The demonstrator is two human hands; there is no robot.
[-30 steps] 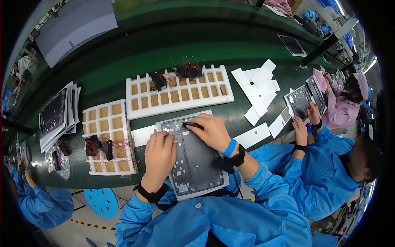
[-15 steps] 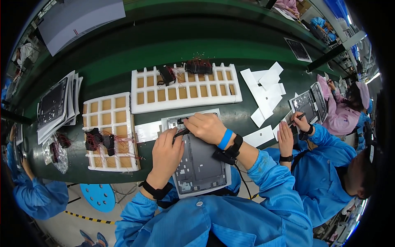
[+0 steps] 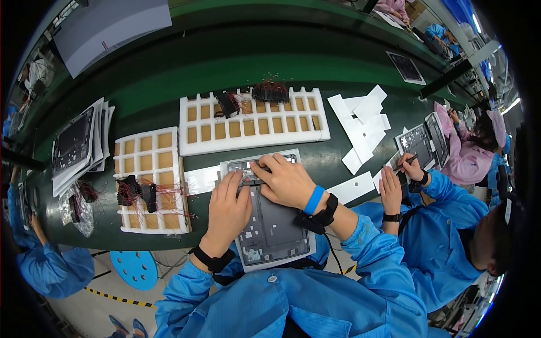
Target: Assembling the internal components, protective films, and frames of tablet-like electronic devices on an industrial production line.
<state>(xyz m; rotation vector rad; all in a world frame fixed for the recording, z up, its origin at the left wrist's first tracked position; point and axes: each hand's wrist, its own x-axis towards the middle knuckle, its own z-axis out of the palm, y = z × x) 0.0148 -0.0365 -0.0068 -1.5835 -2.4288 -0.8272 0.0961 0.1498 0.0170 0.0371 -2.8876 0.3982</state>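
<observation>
A dark grey tablet housing (image 3: 276, 225) with small white and silver patches lies in front of me on a white sheet (image 3: 293, 153), its near end by my lap. My left hand (image 3: 228, 211) rests over its upper left part, thumb and forefinger closed on a slim black tool (image 3: 253, 182), whose exact kind is unclear. My right hand (image 3: 288, 181) is over the upper part, its fingertips touching the housing near the far edge and its thumb apart from the forefinger. What lies beneath the fingertips is hidden. Both wrists wear black bands; the right also has a blue one.
Two white foam trays (image 3: 253, 147) (image 3: 119, 217) hold black parts with thin red wires. Stacked housings with white sheets (image 3: 79, 143) stand left, beside a clear plastic bag (image 3: 84, 217). White cut sheets (image 3: 360, 127) lie right. A co-worker's hands (image 3: 390, 188) are close on my right.
My right hand has loosened from a tight pinch, its fingers now stretched toward the housing's far edge. The black tool lies flatter. My left hand has barely moved.
</observation>
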